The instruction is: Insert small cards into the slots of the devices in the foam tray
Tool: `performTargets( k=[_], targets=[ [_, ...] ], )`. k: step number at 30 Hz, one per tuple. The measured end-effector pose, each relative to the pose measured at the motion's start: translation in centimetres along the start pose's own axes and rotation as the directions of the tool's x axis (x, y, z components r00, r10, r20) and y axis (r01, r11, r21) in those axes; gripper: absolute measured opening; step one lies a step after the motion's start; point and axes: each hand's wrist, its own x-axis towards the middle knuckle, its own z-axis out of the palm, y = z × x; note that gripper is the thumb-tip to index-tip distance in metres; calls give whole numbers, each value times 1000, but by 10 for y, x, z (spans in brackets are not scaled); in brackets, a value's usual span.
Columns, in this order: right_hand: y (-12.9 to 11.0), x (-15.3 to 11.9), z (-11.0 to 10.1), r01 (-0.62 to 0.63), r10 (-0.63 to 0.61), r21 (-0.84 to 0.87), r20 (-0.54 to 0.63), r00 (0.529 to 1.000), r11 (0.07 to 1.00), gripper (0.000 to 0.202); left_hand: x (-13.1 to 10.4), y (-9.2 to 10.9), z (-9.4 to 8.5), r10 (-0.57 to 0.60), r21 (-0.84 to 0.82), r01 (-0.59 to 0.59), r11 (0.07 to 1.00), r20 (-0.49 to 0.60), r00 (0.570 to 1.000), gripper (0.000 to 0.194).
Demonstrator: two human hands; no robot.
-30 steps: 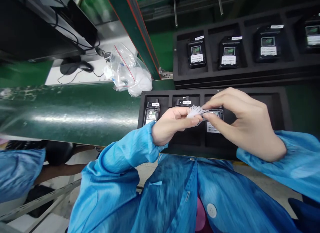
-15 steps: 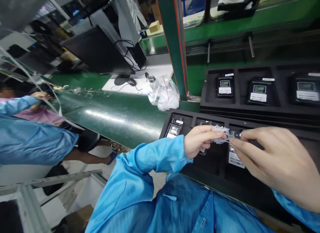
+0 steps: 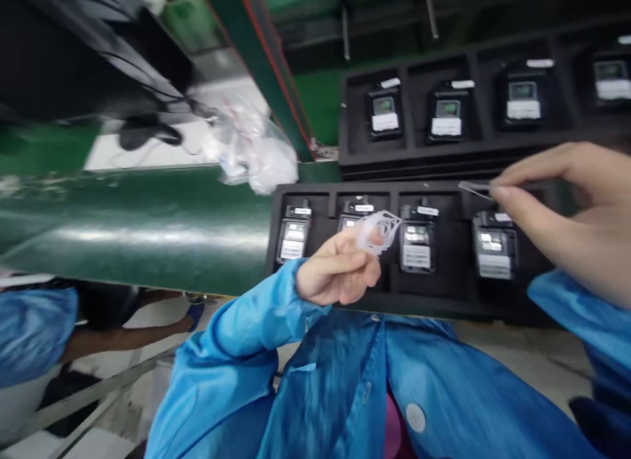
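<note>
At mid-frame the left hand (image 3: pixel 338 275) pinches a bunch of clear plastic loops (image 3: pixel 378 229) over the near black foam tray (image 3: pixel 444 301). At the right edge the right hand (image 3: pixel 572 216) pinches one thin clear strip (image 3: pixel 476 188) — above the tray's rightmost handheld device (image 3: pixel 494 245) — well apart from the bunch

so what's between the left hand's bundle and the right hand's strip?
Head view: the left hand holds a clear bundle, the right hand pinches one strip. Between them sits a black device in the near tray.

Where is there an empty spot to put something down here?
The green belt is bare left of the near black tray, below the plastic bag. The near tray is crowded: four devices fill its pockets, with both hands above it. The far tray is full too.
</note>
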Motion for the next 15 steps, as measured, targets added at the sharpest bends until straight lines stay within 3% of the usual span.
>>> performTargets(
  k=[3,9,11,12,15],
  targets=[
    [9,-4,-7,-63,64,-24,62,996,998,8,-3,-3,1,-4,-38,5,999,26,1000,14],
    [35,-15,-9,-86,91,-46,116,989,995,3,2,-11,8,11,66,-4,998,-98,995,28],
    [41,-16,-11,-104,116,-93,130,985,990,5,3,-16,7,13,79,-5,997,-108,994,19],
    [43,-17,-11,-135,147,-92,135,980,987,5,3,-19,6,-4,70,9,998,-82,997,10],
    [42,-20,-10,-236,235,-11,154,960,972,3,3,-20,3,-105,44,102,994,75,992,17]
  ],
)
